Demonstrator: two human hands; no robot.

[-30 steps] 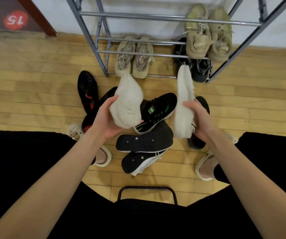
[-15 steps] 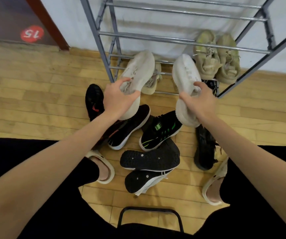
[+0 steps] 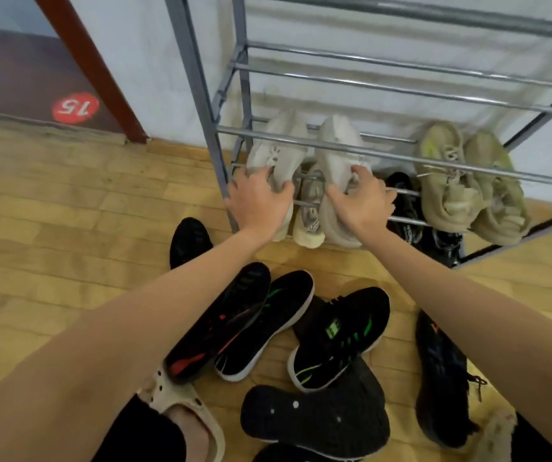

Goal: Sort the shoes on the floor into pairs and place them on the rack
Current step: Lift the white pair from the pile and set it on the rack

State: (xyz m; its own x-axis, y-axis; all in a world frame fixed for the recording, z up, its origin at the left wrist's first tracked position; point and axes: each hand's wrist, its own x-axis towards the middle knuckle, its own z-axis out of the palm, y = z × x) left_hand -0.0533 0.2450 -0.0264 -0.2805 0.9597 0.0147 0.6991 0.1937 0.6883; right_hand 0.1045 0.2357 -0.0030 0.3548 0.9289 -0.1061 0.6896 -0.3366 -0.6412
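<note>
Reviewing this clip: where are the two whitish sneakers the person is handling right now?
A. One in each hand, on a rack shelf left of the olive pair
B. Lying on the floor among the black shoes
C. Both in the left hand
A: the left hand and right hand each grip one whitish sneaker on the rack, left of the olive pair.

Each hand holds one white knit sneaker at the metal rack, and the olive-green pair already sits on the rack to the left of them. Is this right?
Not quite. In the head view the olive-green pair sits to the right of the white knit sneakers, not the left. The left hand and right hand each do hold one at the metal rack.
</note>
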